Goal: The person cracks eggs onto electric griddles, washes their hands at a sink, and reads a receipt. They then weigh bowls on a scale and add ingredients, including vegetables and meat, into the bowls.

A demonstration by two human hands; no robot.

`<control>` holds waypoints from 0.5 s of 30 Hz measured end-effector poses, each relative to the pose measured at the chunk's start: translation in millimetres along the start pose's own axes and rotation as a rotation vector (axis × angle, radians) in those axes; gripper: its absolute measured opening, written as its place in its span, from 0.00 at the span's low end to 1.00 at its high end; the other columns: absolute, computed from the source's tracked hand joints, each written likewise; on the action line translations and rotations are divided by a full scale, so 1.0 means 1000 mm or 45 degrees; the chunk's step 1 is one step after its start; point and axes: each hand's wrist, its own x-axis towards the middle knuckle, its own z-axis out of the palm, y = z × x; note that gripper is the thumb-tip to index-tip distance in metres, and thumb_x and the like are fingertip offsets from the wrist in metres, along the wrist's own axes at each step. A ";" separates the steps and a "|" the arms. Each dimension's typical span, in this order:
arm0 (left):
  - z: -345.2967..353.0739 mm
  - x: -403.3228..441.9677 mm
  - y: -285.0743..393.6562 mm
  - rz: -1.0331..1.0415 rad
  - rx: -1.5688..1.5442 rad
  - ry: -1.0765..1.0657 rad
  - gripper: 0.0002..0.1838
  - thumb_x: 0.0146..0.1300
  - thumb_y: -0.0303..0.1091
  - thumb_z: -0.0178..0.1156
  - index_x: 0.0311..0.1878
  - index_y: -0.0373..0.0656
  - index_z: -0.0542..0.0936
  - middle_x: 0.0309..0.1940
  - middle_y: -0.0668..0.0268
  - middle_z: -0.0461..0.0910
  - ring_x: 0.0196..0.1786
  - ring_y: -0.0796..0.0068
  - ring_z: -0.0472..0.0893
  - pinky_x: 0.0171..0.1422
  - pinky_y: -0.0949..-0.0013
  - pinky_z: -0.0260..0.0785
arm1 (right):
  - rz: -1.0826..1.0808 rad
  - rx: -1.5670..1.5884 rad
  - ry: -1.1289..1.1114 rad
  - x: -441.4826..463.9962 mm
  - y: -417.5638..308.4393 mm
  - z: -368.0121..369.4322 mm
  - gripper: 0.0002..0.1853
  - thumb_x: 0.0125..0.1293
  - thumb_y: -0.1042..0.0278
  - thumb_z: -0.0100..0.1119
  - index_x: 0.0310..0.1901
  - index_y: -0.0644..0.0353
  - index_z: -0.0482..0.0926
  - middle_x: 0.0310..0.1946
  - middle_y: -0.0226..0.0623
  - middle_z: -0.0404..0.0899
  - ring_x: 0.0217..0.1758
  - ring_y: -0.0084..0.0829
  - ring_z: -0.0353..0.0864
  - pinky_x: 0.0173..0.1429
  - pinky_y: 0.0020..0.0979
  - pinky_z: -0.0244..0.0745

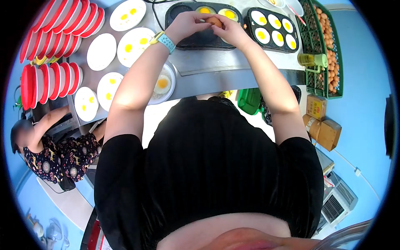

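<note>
My left hand (187,27) and my right hand (230,31) meet over a black egg pan (183,41). Between their fingertips is a brown egg (213,21), gripped from both sides. Whether its shell is cracked I cannot tell. Behind the hands, two wells of the pan hold raw-looking eggs, one with a yolk (228,14) in plain sight. My hands and forearms hide part of the front wells. Just right of my right hand, a second black pan (268,41) has a fried egg in each of its several wells.
White plates, several bearing fried eggs (124,17), cover the left counter beside stacked red-and-white bowls (50,83). A plate with one egg (162,84) lies under my left forearm. At right are an oil bottle (306,60) and a green crate (341,75) of eggs. Another person (50,160) is at left.
</note>
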 end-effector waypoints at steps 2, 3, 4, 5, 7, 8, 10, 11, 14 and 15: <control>-0.001 0.005 -0.007 -0.004 0.033 -0.023 0.20 0.58 0.43 0.66 0.55 0.55 0.82 0.29 0.65 0.82 0.31 0.75 0.78 0.39 0.72 0.70 | -0.094 -0.047 -0.014 0.002 0.006 -0.001 0.27 0.64 0.62 0.62 0.64 0.57 0.70 0.40 0.35 0.82 0.40 0.22 0.79 0.48 0.25 0.75; -0.001 0.007 -0.011 -0.008 0.067 -0.045 0.21 0.57 0.46 0.66 0.54 0.56 0.83 0.30 0.63 0.83 0.31 0.72 0.80 0.40 0.72 0.72 | -0.092 -0.045 -0.016 0.003 0.005 -0.002 0.27 0.64 0.62 0.62 0.64 0.57 0.70 0.40 0.35 0.82 0.40 0.22 0.79 0.48 0.25 0.75; -0.001 0.008 -0.015 -0.010 0.067 -0.047 0.21 0.57 0.46 0.66 0.54 0.56 0.83 0.30 0.63 0.83 0.31 0.72 0.80 0.40 0.72 0.72 | -0.060 -0.029 -0.075 0.004 0.004 -0.005 0.27 0.64 0.63 0.61 0.64 0.57 0.70 0.41 0.36 0.82 0.41 0.23 0.79 0.49 0.25 0.75; 0.000 0.009 -0.019 0.019 0.070 -0.036 0.20 0.58 0.44 0.66 0.56 0.56 0.82 0.29 0.65 0.81 0.30 0.74 0.78 0.39 0.72 0.70 | -0.028 -0.013 -0.133 0.004 0.003 -0.007 0.27 0.64 0.64 0.61 0.64 0.57 0.70 0.42 0.36 0.82 0.42 0.23 0.78 0.49 0.25 0.74; 0.000 0.010 -0.021 0.047 0.072 -0.026 0.20 0.60 0.42 0.65 0.57 0.56 0.81 0.28 0.66 0.79 0.29 0.75 0.75 0.38 0.72 0.69 | -0.099 -0.009 -0.119 0.008 0.014 -0.004 0.27 0.64 0.65 0.61 0.64 0.57 0.70 0.42 0.37 0.81 0.41 0.24 0.78 0.49 0.26 0.74; 0.000 0.011 -0.022 0.080 0.122 -0.008 0.20 0.60 0.42 0.65 0.57 0.56 0.80 0.29 0.66 0.79 0.30 0.75 0.76 0.38 0.72 0.69 | -0.169 -0.006 -0.106 0.009 0.020 -0.002 0.26 0.64 0.65 0.61 0.64 0.57 0.70 0.42 0.38 0.81 0.41 0.25 0.78 0.49 0.26 0.75; -0.003 0.012 -0.015 0.115 0.172 0.008 0.20 0.61 0.42 0.64 0.57 0.56 0.80 0.30 0.66 0.79 0.31 0.75 0.76 0.38 0.72 0.69 | -0.157 -0.028 -0.108 0.007 0.010 -0.007 0.26 0.64 0.66 0.61 0.64 0.57 0.70 0.42 0.38 0.81 0.41 0.25 0.78 0.49 0.26 0.75; -0.006 0.013 -0.012 0.138 0.197 0.011 0.20 0.62 0.41 0.64 0.58 0.55 0.80 0.31 0.66 0.80 0.31 0.73 0.76 0.39 0.72 0.70 | -0.148 -0.050 -0.109 0.007 0.006 -0.011 0.26 0.64 0.66 0.61 0.64 0.57 0.70 0.41 0.38 0.81 0.40 0.25 0.78 0.49 0.27 0.75; -0.044 0.004 0.054 0.124 0.048 -0.057 0.16 0.61 0.34 0.63 0.54 0.49 0.81 0.31 0.62 0.80 0.32 0.72 0.78 0.39 0.70 0.70 | -0.229 -0.115 0.028 0.007 -0.008 -0.020 0.26 0.64 0.65 0.62 0.64 0.57 0.70 0.40 0.38 0.80 0.40 0.26 0.78 0.49 0.27 0.75; -0.055 0.001 0.075 0.082 -0.127 -0.124 0.13 0.61 0.29 0.62 0.50 0.43 0.82 0.30 0.60 0.80 0.31 0.72 0.78 0.38 0.70 0.71 | -0.321 -0.155 0.078 0.008 -0.014 -0.025 0.25 0.65 0.66 0.61 0.64 0.56 0.70 0.39 0.36 0.80 0.38 0.24 0.77 0.47 0.26 0.75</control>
